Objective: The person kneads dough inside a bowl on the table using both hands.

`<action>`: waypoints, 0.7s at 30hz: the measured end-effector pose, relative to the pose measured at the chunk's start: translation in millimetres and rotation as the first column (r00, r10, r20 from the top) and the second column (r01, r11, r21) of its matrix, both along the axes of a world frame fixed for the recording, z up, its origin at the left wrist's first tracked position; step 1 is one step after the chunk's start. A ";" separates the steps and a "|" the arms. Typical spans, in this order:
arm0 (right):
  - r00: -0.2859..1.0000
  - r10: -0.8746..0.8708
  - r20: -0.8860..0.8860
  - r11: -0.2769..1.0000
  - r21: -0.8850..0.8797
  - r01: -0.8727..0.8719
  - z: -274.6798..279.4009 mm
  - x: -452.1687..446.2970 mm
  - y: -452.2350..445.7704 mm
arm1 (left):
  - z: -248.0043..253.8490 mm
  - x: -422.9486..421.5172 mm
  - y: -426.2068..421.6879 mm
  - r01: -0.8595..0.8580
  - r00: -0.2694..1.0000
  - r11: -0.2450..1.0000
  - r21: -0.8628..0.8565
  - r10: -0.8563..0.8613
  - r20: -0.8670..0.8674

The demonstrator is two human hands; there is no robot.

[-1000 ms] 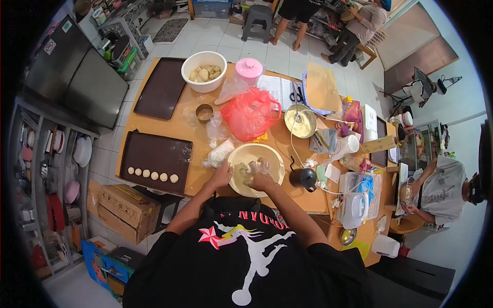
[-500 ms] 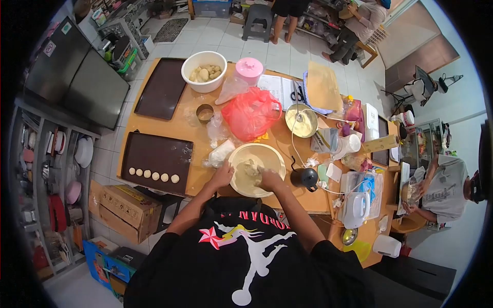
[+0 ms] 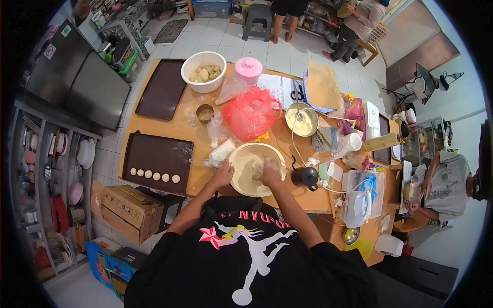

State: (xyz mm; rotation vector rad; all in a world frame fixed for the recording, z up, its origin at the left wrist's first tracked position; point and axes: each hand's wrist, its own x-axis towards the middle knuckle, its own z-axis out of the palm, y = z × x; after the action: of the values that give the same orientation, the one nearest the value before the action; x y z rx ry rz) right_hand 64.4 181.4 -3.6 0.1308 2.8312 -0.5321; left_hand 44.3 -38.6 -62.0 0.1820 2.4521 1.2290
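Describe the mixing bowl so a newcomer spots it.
On the wooden table, find the edge nearest the black shirt. There sits the cream bowl, left hand at its rim, right hand inside. No hands touch the white bowl or metal bowl beyond.

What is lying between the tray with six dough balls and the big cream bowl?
In the head view, a plastic bag with white contents lies between the tray and the bowl; the left hand is there too, at the bowl's rim.

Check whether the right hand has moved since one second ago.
Yes: the right hand has shifted toward the person's right, judged against the cream bowl, nearer its right wall.
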 end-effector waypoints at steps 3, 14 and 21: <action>0.992 0.118 0.034 0.973 0.196 -0.122 2.5 10.6 -15.7 | -2.4 -1.6 -0.3 -0.005 1.000 1.000 0.005 0.005 -0.014; 0.976 0.015 -0.215 0.976 -0.208 -0.061 -10.5 25.6 -20.1 | -7.4 -0.3 -0.2 -0.014 0.999 0.999 0.047 0.016 -0.049; 0.978 0.165 -0.125 0.973 -0.143 -0.183 2.3 32.7 -9.6 | 4.7 1.7 2.3 -0.024 0.999 1.000 0.018 0.023 0.023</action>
State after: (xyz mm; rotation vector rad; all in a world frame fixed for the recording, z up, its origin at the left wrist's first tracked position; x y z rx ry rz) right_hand 97.1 171.8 -1.3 -0.1813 2.8582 -0.7356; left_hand 45.9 -36.3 -57.3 0.1440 2.4304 1.2571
